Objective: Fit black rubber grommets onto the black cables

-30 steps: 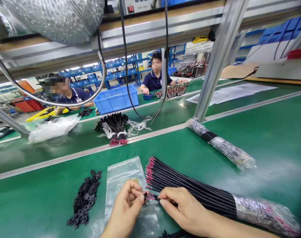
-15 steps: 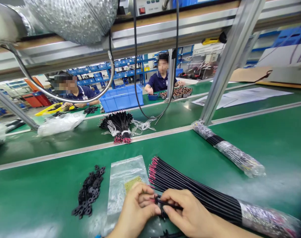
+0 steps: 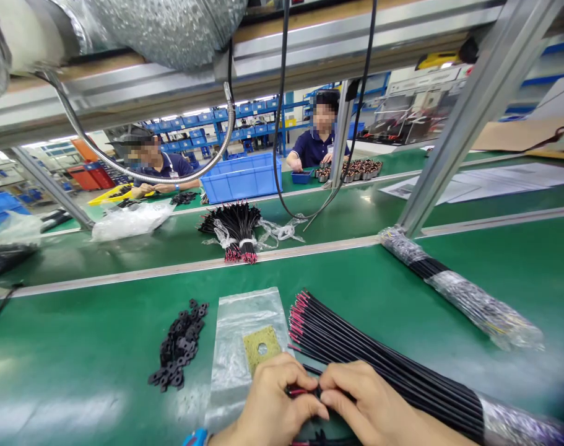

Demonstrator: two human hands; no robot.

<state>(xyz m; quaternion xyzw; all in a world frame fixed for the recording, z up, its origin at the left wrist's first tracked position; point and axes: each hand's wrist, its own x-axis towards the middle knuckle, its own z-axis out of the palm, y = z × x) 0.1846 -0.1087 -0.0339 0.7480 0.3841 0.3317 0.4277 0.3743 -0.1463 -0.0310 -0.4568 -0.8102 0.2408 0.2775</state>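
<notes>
A smooth, glossy finish is shown by the green worktop (image 3: 100,347). At eight o'clock, matt surfaces are seen on the small black pieces (image 3: 182,347). At seven, a rough, porous pad (image 3: 252,348) is backed by a shiny clear plastic bag (image 3: 233,365). Toward five, black cables (image 3: 388,356) are smoothly sheathed. At eleven, a duct (image 3: 170,28) is skinned in crinkled, shiny foil.

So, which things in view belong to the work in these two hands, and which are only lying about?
Seems part of the work:
red-wired black cable, pinched by left hand and right hand
fanned black cables
pile of small black pieces

Probably just lying about:
wrapped bundle by the metal post
white papers
large blue bin
</notes>
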